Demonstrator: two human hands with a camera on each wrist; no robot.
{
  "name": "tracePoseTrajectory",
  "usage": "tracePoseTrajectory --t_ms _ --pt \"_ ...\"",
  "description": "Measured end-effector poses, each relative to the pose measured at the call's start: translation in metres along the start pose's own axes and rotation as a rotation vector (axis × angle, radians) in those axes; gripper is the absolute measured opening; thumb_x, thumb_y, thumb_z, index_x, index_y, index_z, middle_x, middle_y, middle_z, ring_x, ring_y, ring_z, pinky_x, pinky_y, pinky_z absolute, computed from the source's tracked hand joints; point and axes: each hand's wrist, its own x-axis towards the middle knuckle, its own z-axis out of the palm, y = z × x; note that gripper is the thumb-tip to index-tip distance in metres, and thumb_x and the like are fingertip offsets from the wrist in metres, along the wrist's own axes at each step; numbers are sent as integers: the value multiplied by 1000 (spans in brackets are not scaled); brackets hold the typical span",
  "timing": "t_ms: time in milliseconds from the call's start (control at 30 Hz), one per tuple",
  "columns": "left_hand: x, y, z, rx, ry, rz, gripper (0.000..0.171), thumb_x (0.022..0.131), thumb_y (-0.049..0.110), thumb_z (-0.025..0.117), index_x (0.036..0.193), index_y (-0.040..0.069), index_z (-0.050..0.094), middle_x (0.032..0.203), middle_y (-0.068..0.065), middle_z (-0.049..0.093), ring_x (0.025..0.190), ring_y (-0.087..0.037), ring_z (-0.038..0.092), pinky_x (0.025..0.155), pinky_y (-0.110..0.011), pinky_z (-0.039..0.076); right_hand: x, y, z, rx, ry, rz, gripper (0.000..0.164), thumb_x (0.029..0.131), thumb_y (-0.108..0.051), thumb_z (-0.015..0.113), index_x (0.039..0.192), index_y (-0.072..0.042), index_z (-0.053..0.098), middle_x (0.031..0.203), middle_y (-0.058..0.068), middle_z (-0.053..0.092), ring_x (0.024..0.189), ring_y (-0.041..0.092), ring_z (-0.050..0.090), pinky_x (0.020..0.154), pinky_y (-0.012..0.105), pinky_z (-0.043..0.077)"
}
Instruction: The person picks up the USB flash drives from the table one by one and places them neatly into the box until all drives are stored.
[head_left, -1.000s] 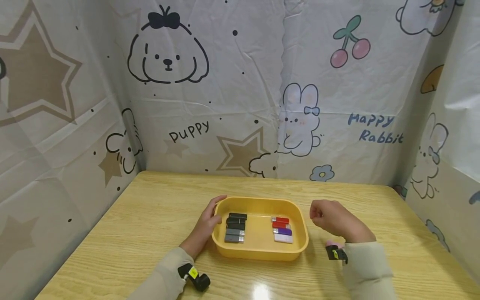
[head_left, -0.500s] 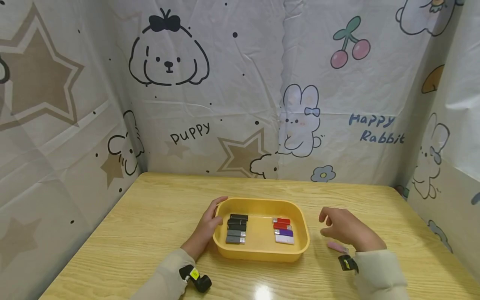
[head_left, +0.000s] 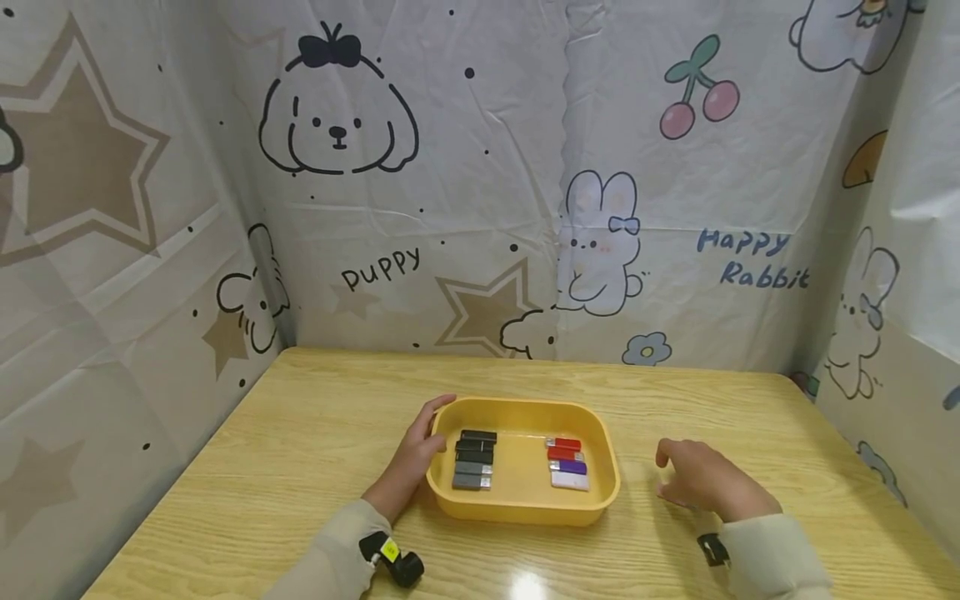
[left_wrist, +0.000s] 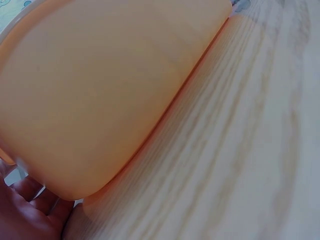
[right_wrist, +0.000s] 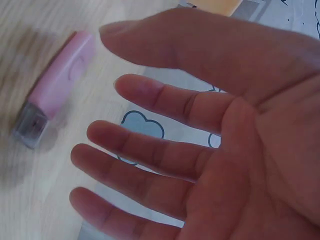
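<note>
My left hand [head_left: 411, 454] grips the left end of a yellow plastic tray [head_left: 525, 514], its thumb over the rim and its fingers along the outside. Inside the tray, black USB sticks [head_left: 476, 446] and grey ones [head_left: 468, 482] lie in a column at the left. Another column at the right has red USB sticks [head_left: 565, 455], a purple one [head_left: 573, 467] and a white one [head_left: 569, 481]. Right of the tray, my right hand [head_left: 708, 482] hovers with fingers spread above a pink USB stick [right_wrist: 62, 75]. The hand hides that stick in the head view.
A light wood-grain table [head_left: 337, 400] bears everything. Patterned cloth [head_left: 480, 192] with cartoon animals surrounds the table's back and sides. A small black camera [head_left: 392, 558] sits on the left wrist, and another [head_left: 712, 549] on the right.
My right hand has moved right and down, away from the tray, and its curled fingers have spread over the pink USB stick. The left hand keeps its hold on the tray.
</note>
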Motion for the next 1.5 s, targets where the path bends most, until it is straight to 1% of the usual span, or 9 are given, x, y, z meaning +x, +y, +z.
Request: tracePoseTrajectory --t_ms 67,133,300,467,567,733,1000,1233,1500 --pt "-1 0 0 9 3 6 68 74 -13 35 138 7 28 135 -20 38 121 -35 36 97 -47 29 0 0 2 7 -6 11 28 74 -19 71 93 -5 55 86 7 59 72 20 49 66 39 42" --pt "0 -1 0 16 6 8 68 74 -13 35 138 6 28 135 -20 38 121 -35 37 96 -46 30 -2 1 4 31 -17 25 25 76 -18 70 92 -5 55 83 6 59 69 19 49 62 37 42" --pt "-2 3 2 17 -4 5 68 74 -13 35 138 5 27 135 -22 36 120 -37 36 94 -45 32 -3 2 9 54 -22 43 19 78 -16 68 86 -6 53 73 3 51 61 18 45 55 32 37" --pt "-3 6 2 8 -6 -5 68 74 -12 35 139 5 26 137 -22 35 122 -37 34 96 -47 31 -2 1 11 8 -4 30 18 78 -16 67 77 -7 51 68 2 48 60 17 43 54 31 36" --pt "-4 7 2 5 -5 -12 67 75 -12 35 139 5 26 137 -21 34 123 -36 33 97 -47 29 -3 1 10 -10 -10 44 19 78 -18 67 74 -8 51 66 1 47 59 17 43 54 30 35" --pt "-5 8 2 17 4 -8 67 74 -12 35 138 5 27 137 -21 34 123 -36 34 96 -46 29 -3 2 10 -40 -14 64 22 79 -24 66 71 -9 52 65 1 47 58 17 43 53 30 35" --pt "-4 7 2 19 -1 2 68 74 -12 35 139 5 26 138 -21 33 123 -36 33 97 -48 28 2 4 14 -126 1 64 23 80 -25 65 69 -9 53 64 1 47 56 17 44 51 30 35" --pt "-3 5 1 49 16 -8 67 74 -11 36 138 8 29 137 -18 36 123 -33 35 98 -47 28 2 4 17 -175 58 32 24 78 -25 67 65 -10 53 62 0 47 55 17 44 50 32 35" --pt "-3 5 1 25 -4 -10 67 75 -12 35 139 6 26 136 -21 36 120 -35 36 95 -47 31 1 2 17 -185 79 27 24 77 -22 68 63 -9 53 61 0 47 55 17 43 50 31 35"
